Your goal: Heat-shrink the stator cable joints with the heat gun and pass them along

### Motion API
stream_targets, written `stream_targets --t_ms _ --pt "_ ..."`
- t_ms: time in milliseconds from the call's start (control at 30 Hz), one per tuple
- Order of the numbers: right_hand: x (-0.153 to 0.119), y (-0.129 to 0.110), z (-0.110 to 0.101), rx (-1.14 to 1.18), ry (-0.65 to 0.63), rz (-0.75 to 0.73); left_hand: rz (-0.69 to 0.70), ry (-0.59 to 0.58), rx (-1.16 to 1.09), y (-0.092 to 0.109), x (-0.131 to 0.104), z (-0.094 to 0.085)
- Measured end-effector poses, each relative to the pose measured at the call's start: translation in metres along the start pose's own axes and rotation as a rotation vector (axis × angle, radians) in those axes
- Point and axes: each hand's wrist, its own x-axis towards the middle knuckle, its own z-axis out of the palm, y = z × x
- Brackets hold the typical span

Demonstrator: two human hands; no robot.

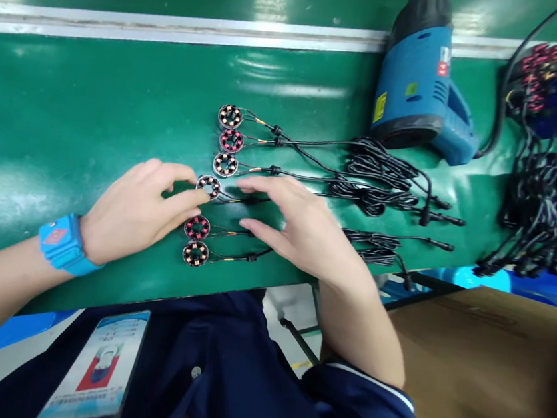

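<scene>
Lying between three rings (238, 142) above and two rings (204, 229) below, one coil ring (216, 189) is touched at its rim by the left hand (140, 210); whether it is pinched cannot be told. The right hand (301, 228) is held with thumb and fingers parted about the wire (230, 199), nothing visibly gripped. Cable bundles (384, 164) are laid rightward, presumably to limit tangling. On the table (70, 98), open room is left at far left; the near edge runs below the lowest ring; rightward, space is narrowed by the heat gun (408, 83) and cable pile (555, 207).
</scene>
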Motion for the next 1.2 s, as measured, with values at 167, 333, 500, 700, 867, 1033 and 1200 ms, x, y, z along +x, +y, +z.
stream_targets --t_ms 167,333,500,700,867,1033,1200 --pt "0.017 0.011 0.015 0.314 -0.118 0.073 0.038 -0.034 0.098 -0.01 0.015 0.008" --pt "0.017 0.014 0.014 0.568 -0.128 0.2 0.103 -0.024 0.128 -0.006 0.015 0.007" --pt "0.019 0.016 0.015 0.724 -0.099 0.252 0.142 -0.053 0.11 -0.002 0.014 0.004" --pt "0.012 0.013 0.012 0.529 -0.123 0.209 0.105 -0.083 0.121 0.008 0.01 -0.002" --pt "0.007 0.003 -0.013 0.155 -0.042 0.134 0.019 -0.07 0.002 0.001 0.017 -0.007" --pt "0.025 0.017 -0.012 -0.098 0.069 0.027 0.032 -0.053 0.146 -0.018 0.042 0.002" --pt "0.032 0.037 0.002 0.147 0.023 0.058 0.077 -0.069 0.23 -0.022 0.051 0.008"
